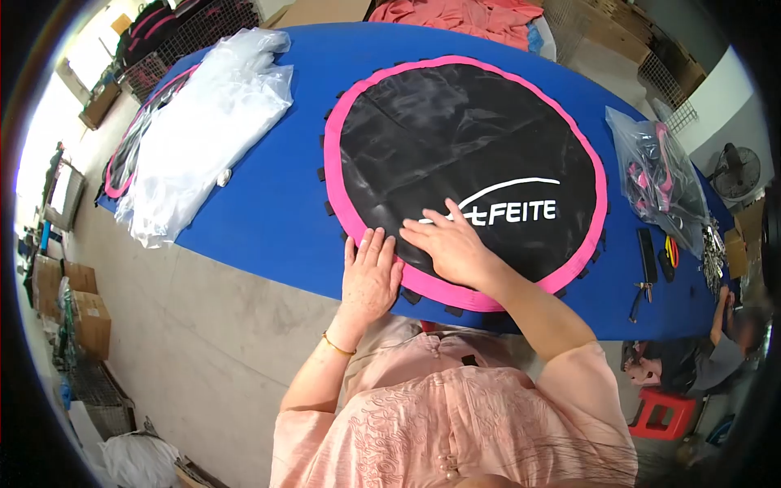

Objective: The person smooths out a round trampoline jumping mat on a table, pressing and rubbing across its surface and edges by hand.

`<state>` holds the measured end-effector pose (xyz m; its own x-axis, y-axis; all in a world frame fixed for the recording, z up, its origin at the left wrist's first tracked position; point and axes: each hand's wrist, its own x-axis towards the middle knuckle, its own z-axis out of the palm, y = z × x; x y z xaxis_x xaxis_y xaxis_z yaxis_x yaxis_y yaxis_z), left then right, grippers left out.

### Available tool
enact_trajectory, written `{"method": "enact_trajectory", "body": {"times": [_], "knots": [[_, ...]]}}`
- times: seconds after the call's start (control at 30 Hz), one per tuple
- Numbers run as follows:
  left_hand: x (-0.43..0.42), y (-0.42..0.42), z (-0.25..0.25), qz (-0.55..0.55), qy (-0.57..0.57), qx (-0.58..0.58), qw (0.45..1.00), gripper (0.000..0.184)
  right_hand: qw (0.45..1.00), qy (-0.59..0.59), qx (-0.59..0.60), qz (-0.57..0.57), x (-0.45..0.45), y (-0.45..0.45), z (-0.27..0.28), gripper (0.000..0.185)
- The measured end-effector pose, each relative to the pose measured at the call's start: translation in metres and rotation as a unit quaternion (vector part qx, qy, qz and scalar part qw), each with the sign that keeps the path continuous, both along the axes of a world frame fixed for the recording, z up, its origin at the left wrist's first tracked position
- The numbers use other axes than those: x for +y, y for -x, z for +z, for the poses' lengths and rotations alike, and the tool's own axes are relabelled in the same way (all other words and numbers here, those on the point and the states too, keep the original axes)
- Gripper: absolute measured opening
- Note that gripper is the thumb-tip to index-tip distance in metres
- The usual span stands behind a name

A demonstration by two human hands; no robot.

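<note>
A round black trampoline mat with a pink border, white "FEITE" lettering and small black tabs around its edge lies flat on the blue table. My left hand rests flat on the pink border at the mat's near left edge, fingers stretched out. Just to its right, my right hand lies over the black fabric beside the white logo, with its fingers spread and part of the lettering covered. Neither hand grips anything.
Clear plastic bags cover another pink-edged mat on the left. At right are a bag with pink and black parts, pliers, a yellow-red tool and metal pieces. Another person sits by a red stool.
</note>
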<state>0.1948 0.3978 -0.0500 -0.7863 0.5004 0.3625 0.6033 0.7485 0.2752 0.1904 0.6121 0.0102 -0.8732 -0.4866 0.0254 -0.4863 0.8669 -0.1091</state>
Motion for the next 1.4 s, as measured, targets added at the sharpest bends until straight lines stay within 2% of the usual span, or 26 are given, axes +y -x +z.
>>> {"method": "enact_trajectory", "body": {"times": [0.17, 0.27, 0.33, 0.4, 0.47, 0.53, 0.63, 0.8, 0.83, 0.87, 0.93, 0.97, 1.1, 1.2, 1.23, 1.3, 1.4], "knots": [[0.002, 0.000, -0.001, 0.001, -0.018, -0.015, 1.000, 0.048, 1.000, -0.016, 0.010, 0.015, -0.030, 0.063, -0.013, 0.060], [0.002, 0.000, 0.005, 0.001, -0.023, -0.026, 0.999, 0.047, 0.998, -0.040, 0.015, -0.037, -0.038, 0.085, -0.015, 0.060], [0.002, 0.000, 0.003, -0.001, -0.028, -0.027, 0.999, 0.047, 0.999, -0.013, 0.016, -0.031, -0.039, 0.085, -0.007, 0.059], [0.001, 0.001, 0.002, -0.001, -0.036, -0.021, 0.999, 0.047, 0.999, -0.039, -0.022, -0.027, -0.035, 0.068, -0.006, 0.058], [0.001, 0.001, 0.003, -0.001, -0.043, -0.026, 0.999, 0.048, 1.000, -0.016, 0.012, 0.002, -0.030, 0.042, -0.012, 0.057], [0.003, 0.000, 0.009, 0.001, -0.056, -0.031, 0.998, 0.049, 0.997, 0.046, 0.067, 0.008, -0.025, 0.023, -0.017, 0.052], [0.001, 0.002, 0.003, -0.001, -0.051, -0.013, 0.999, 0.047, 0.999, 0.023, 0.025, -0.004, -0.026, 0.006, -0.008, 0.046], [0.001, 0.001, -0.001, 0.004, -0.036, -0.003, 0.999, 0.044, 0.991, 0.111, 0.065, -0.029, -0.016, 0.000, -0.032, 0.017], [0.002, 0.001, -0.001, 0.003, -0.036, -0.009, 0.999, 0.043, 0.991, 0.109, 0.059, -0.044, -0.016, -0.002, -0.032, 0.018], [0.003, 0.001, -0.002, 0.004, -0.034, -0.006, 0.999, 0.043, 0.992, 0.117, 0.031, -0.032, -0.012, -0.003, -0.028, 0.031], [0.003, 0.000, 0.002, 0.006, -0.030, -0.021, 0.999, 0.044, 0.989, 0.140, 0.050, -0.025, -0.007, -0.016, -0.017, 0.047], [0.003, 0.000, 0.001, 0.006, -0.029, -0.017, 0.999, 0.044, 0.990, 0.135, 0.016, -0.032, -0.001, -0.023, -0.009, 0.055], [0.003, -0.001, 0.000, 0.006, -0.015, -0.009, 1.000, 0.043, 0.987, 0.098, 0.070, -0.103, 0.041, -0.065, -0.016, 0.055], [0.006, 0.000, -0.001, 0.010, -0.011, -0.009, 1.000, 0.043, 0.970, 0.077, 0.100, -0.207, 0.071, -0.109, -0.026, 0.057], [0.006, 0.000, 0.000, 0.007, -0.022, -0.017, 1.000, 0.043, 0.971, 0.082, 0.096, -0.203, 0.078, -0.120, -0.032, 0.057], [0.003, -0.002, 0.002, 0.008, -0.023, -0.027, 0.999, 0.043, 0.951, 0.052, 0.108, -0.285, 0.085, -0.137, -0.045, 0.058], [0.008, -0.005, 0.006, 0.005, 0.016, -0.022, 1.000, 0.048, 0.950, 0.050, 0.123, -0.283, 0.096, -0.142, -0.047, 0.057]]}}
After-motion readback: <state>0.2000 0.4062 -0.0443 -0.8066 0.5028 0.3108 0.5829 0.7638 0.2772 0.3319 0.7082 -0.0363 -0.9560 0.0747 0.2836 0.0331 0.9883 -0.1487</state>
